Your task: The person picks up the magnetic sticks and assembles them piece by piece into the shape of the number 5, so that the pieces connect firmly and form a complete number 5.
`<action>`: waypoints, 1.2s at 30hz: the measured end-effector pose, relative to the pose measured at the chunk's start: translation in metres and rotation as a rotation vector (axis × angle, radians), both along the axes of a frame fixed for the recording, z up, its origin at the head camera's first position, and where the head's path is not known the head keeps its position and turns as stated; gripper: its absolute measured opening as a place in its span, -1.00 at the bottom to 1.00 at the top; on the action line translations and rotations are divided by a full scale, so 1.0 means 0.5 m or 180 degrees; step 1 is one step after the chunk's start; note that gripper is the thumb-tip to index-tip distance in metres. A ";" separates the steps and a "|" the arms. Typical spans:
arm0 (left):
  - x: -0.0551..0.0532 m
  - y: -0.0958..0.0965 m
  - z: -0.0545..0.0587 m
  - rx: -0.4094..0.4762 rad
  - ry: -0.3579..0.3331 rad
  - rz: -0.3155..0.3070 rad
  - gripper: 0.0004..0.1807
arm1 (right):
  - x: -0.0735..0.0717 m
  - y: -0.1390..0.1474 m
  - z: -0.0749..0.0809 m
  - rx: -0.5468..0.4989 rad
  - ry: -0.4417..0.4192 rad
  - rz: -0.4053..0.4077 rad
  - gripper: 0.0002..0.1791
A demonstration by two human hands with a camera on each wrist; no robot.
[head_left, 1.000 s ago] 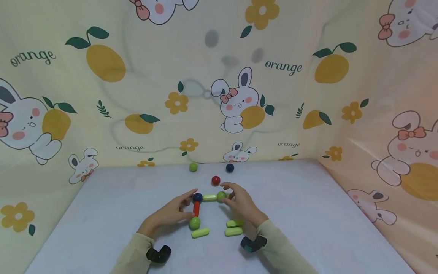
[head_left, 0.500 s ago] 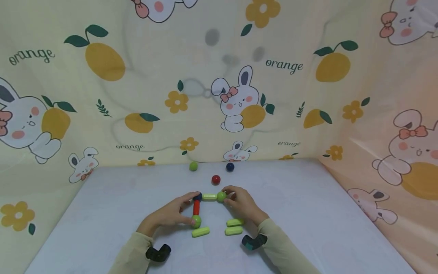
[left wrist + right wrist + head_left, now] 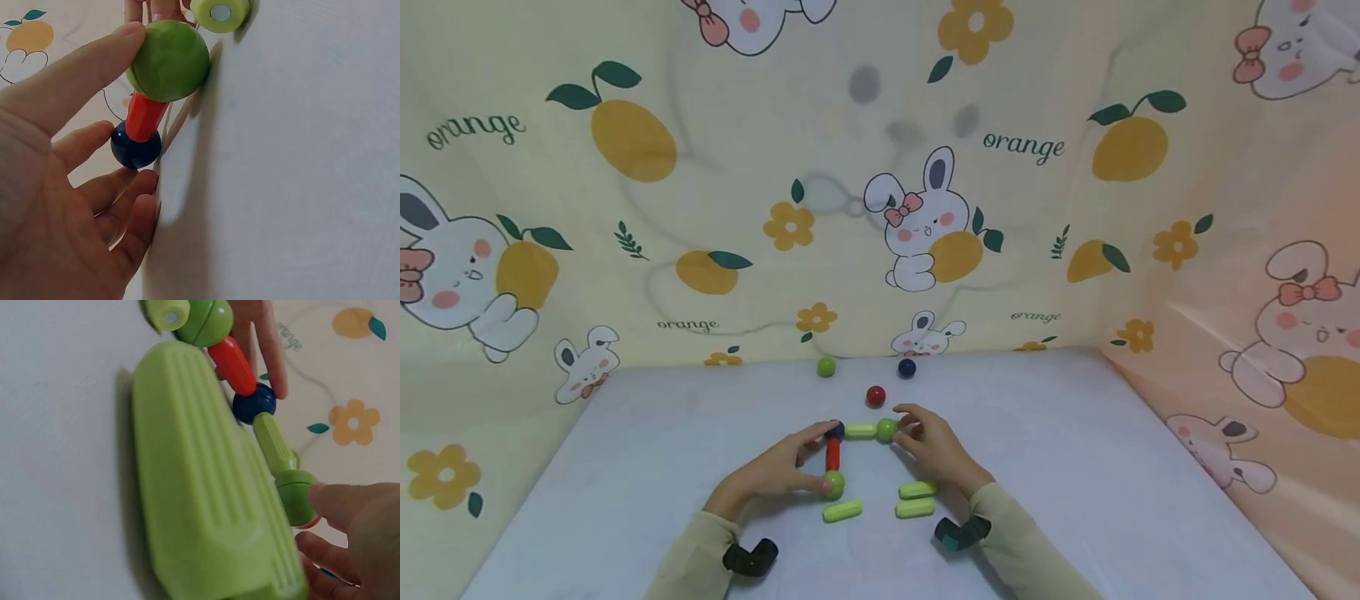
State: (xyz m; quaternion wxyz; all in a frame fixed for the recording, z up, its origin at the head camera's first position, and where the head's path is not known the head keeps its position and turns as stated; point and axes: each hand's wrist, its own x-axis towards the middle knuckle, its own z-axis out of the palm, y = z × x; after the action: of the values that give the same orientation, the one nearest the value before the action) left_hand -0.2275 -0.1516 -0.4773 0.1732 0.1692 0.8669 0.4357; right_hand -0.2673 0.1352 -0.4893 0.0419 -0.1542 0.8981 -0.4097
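An L-shaped chain of magnetic sticks and balls lies on the table. It joins a near green ball, a red stick, a dark blue corner ball, a light green stick and a right-hand green ball. My left hand spans the red side, thumb on the near green ball and index finger at the blue ball. On the other end, my right hand touches the green ball with its thumb; its index finger is lifted away from the ball.
A loose light green stick lies close below the near green ball. Two more green sticks sit side by side below my right hand. Farther back are a red ball, a green ball and a blue ball.
My left thumb has come onto the near green ball, and the index finger onto the blue ball. The right index finger closed in on its green ball, then lifted off again.
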 end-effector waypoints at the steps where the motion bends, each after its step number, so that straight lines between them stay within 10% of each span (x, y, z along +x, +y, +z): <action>1: 0.000 0.000 0.000 0.0005 -0.0011 0.0005 0.01 | 0.001 0.001 0.001 -0.0022 -0.0024 0.0000 -0.49; 19: 0.001 0.001 -0.002 0.0016 -0.0055 0.0014 0.03 | 0.011 0.037 0.004 -0.0078 -0.0264 0.0083 -0.59; 36: 0.000 0.002 -0.003 0.0042 -0.0107 0.0054 0.03 | 0.049 0.106 0.054 0.0321 -0.0682 0.1206 -0.60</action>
State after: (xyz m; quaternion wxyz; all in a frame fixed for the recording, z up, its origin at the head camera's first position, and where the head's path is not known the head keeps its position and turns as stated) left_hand -0.2272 -0.1507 -0.4789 0.1828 0.1556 0.8624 0.4456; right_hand -0.2428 0.1881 -0.4623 0.2210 -0.2734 0.8629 -0.3631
